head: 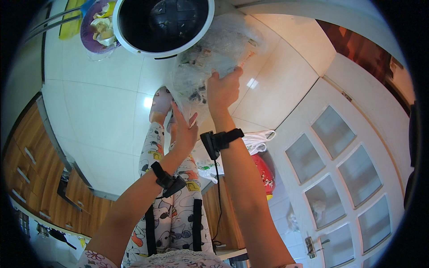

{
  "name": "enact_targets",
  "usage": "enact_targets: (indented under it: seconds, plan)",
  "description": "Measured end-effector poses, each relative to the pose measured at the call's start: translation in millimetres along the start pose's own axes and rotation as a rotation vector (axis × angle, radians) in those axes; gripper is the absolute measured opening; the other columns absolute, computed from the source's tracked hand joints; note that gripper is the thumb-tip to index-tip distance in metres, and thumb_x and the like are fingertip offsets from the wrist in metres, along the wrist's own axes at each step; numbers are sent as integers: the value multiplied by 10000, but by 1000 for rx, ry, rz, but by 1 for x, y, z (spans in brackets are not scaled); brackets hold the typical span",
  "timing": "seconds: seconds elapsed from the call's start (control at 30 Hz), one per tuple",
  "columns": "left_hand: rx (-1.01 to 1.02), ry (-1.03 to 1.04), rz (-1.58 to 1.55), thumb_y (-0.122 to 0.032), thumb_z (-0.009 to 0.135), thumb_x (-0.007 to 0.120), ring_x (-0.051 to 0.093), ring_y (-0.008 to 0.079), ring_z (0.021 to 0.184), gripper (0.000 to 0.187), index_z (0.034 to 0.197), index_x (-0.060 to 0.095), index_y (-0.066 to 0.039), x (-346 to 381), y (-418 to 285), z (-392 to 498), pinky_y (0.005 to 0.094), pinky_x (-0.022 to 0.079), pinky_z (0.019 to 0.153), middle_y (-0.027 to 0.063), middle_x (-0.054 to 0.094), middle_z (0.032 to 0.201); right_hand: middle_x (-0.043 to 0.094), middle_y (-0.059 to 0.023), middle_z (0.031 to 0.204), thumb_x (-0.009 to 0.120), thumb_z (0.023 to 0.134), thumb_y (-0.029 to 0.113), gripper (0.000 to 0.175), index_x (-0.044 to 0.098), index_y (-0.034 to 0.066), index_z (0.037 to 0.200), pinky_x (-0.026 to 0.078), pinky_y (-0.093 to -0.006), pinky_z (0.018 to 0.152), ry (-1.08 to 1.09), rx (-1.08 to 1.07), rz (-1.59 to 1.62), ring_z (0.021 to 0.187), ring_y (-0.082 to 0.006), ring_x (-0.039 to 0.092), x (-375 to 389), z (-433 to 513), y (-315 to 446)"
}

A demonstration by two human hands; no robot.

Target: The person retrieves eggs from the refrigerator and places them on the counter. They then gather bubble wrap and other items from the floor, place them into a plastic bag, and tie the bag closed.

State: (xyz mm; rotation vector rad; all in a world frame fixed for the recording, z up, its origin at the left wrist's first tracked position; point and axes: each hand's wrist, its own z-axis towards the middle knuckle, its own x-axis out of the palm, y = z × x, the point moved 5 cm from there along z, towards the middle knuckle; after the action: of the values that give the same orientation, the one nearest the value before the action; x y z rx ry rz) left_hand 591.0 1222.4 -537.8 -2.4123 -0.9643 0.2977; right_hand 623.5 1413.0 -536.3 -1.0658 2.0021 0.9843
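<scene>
A translucent plastic bag [201, 67] with mixed scraps inside hangs in front of me over the tiled floor. My right hand [224, 87] grips its upper right part, thumb and fingers closed on the film. At the bag's lower left edge is my left hand [184, 129], with thumb and index finger apart; the plastic lies against the fingers, and whether they hold it I cannot tell. Just beyond, at the top, stands a round bin [135, 47] with a pale rim and a dark inside holding small bits. A purple bowl [87, 37] with peels or shells is left of it.
A white door with glass panes [306, 192] stands at right. White plastic bags [256, 140] and a red container [263, 171] are beside my right forearm. Wooden cabinets [40, 147] line the left. Metal tongs or handles [55, 21] lie at upper left. My slippered foot [161, 100] is beside the bag.
</scene>
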Motion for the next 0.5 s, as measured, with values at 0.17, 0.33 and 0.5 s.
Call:
enact_targets:
  seconds: [0.17, 0.33, 0.5]
  plan:
    - [-366, -4, -93, 64, 858, 507, 561, 199, 1116, 477, 1311, 391, -33, -9, 12, 8, 306, 464, 916, 127, 544, 1256, 520, -305, 1201, 733, 780, 231, 708, 348, -46, 1306, 449, -473, 885, 65, -71, 271, 1063, -439, 554, 2, -1, -9]
    - [-543, 79, -370, -61, 869, 564, 540, 169, 1071, 236, 1103, 541, -43, -18, 10, -12, 312, 403, 1002, 72, 599, 1156, 385, -296, 1330, 683, 802, 156, 721, 300, -96, 1359, 296, -470, 1047, -292, -466, 136, 1194, -420, 419, -56, 35, -1]
    - [-399, 200, -352, -52, 869, 538, 475, 156, 1202, 322, 1190, 548, -61, -10, -6, -25, 320, 302, 1073, 51, 584, 1216, 550, -139, 1130, 617, 749, 5, 498, 507, 46, 1233, 261, -467, 1048, -237, -879, -55, 1085, -306, 512, -72, 90, 25]
